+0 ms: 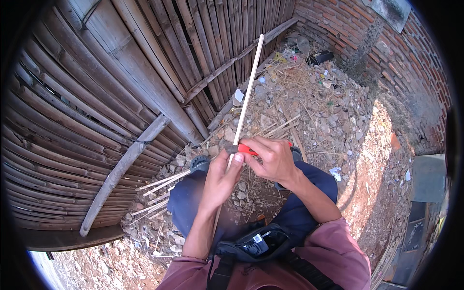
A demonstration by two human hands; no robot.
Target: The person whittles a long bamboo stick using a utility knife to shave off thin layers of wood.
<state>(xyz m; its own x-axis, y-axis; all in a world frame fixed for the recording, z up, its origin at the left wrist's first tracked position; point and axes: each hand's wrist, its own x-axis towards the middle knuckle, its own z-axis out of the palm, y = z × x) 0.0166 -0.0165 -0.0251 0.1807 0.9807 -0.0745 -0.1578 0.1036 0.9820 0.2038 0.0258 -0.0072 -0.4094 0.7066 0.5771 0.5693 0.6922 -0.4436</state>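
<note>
A long pale wooden stick (249, 92) stands slanted in front of me, its far end pointing away toward the bamboo wall. My left hand (221, 179) is closed around its lower part, thumb along it. My right hand (273, 158) grips the red handle of a knife (247, 149). The knife's short dark blade lies across the stick, just above my left thumb, and seems to touch it. Both hands meet over the gap between my knees. The stick's lower end runs down behind my left wrist and is partly hidden.
Several pale strips (162, 186) lie by my left leg, and more sticks (285, 128) lie beyond my hands. Stony rubble (333, 116) covers the ground. A bamboo wall (145, 63) rises on the left, a brick wall (338, 24) behind. At my waist hangs an open black bag (227, 249).
</note>
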